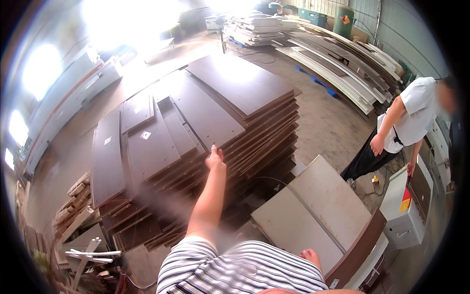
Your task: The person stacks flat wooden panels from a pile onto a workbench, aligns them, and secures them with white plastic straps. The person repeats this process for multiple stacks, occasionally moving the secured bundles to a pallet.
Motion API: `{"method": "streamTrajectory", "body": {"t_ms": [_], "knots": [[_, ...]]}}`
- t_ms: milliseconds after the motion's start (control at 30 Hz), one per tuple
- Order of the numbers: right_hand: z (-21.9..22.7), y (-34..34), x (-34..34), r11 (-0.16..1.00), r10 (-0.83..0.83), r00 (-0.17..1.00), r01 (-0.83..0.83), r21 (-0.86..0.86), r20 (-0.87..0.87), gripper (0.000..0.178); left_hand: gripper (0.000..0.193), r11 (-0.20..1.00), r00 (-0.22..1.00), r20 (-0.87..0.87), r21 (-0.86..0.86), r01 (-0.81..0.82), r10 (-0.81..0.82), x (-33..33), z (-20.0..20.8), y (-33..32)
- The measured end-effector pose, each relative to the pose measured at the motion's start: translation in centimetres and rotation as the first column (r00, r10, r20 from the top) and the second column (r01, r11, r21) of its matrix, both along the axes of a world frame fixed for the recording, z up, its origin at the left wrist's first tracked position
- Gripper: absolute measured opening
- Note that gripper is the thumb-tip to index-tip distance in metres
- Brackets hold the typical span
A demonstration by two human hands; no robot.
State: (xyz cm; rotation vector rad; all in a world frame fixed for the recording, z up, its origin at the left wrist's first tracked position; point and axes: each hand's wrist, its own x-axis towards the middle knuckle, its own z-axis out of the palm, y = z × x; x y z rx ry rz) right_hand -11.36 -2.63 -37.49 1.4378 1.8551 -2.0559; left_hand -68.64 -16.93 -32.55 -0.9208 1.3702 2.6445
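My left hand [214,158] reaches forward on a stretched arm to the near edge of a stack of dark brown panels [210,105]. Its fingers look partly bent and apart, with nothing seen in them; whether they touch the edge is hard to tell. Close to my right side, my right hand [310,255] is held low with curled fingers and no object visible in it. It is nearest to a pale flat tabletop [303,208] with a dark seam across it. Narrower brown panels [171,127] lie on top of the stack, some with small white labels.
A person in a white shirt [409,117] stands at the right, one hand at a white cabinet [404,228]. Long boards [338,68] are piled at the back right on blue pallets. Wood scraps [73,206] lie at the left, near a long machine [73,103].
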Motion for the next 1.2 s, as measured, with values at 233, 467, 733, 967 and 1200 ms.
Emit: {"method": "streamTrajectory", "body": {"t_ms": [233,467,733,967,1200], "knots": [[1.6,1.3,-8.2,0.994,-0.108,0.937,0.110,-0.013,-0.332,0.023,0.009,0.877,0.916,-0.146,0.265,0.400,-0.374,11.5,-1.3,1.3],[6.2,0.3,-17.5,0.896,-0.271,0.810,0.015,-0.444,-0.520,0.050,0.022,0.263,0.275,-0.009,0.267,0.927,-0.961,29.0,2.6,-1.9],[11.1,0.9,-0.9,0.859,-0.507,0.775,0.419,-0.293,-0.378,0.038,0.045,0.572,0.603,-0.018,0.295,0.765,-0.797,27.7,4.8,-4.1],[8.8,-3.5,21.3,0.490,-0.855,0.420,0.846,-0.211,-0.305,0.031,0.027,0.410,0.446,-0.005,0.381,0.829,-0.895,32.0,4.0,-6.6],[5.8,-14.7,36.8,-0.036,-0.989,-0.035,0.999,0.006,-0.144,0.042,0.029,-0.188,-0.210,0.021,0.364,0.912,-0.977,45.8,1.6,5.5]]}}
